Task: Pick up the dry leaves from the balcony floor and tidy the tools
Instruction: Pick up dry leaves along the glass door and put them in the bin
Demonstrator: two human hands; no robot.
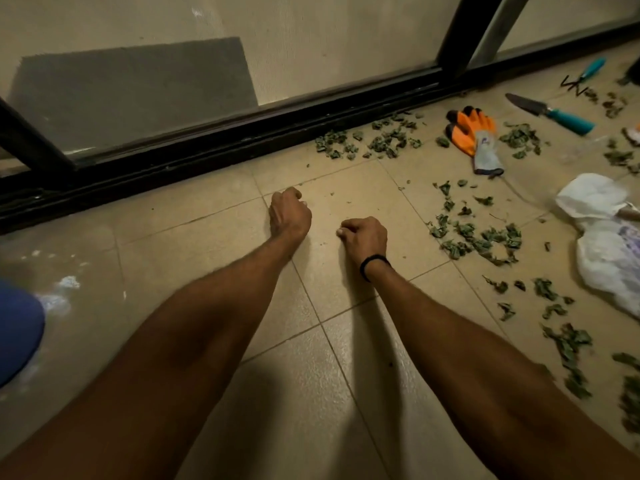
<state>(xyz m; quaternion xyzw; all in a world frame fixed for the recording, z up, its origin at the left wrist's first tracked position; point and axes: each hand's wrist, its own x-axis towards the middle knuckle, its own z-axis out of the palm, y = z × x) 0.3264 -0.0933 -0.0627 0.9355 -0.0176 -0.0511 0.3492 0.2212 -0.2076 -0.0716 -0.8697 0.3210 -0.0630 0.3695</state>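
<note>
both hands fisted on bare tile, the dry leaves all off to the right

the left hand [290, 216] and right hand [363, 237] rest on the floor with fingers curled under; nothing shows in either, though a crumb could be hidden inside. the dry leaves [474, 233] lie in loose patches to the right, with more far along the black door track [242, 140] and at the near right edge. likely trouble: brittle leaves crumble if grabbed hard, and bits pushed toward the track could drop into its groove. the white plastic bag [602, 237] lies slumped at the right, with no open mouth to be seen, so handfuls may spill. orange gloves [472, 133], a trowel [550, 110] and a small hand rake [585, 74] lie among the far-right leaves; the trowel's blade wants care when reaching past.
</note>
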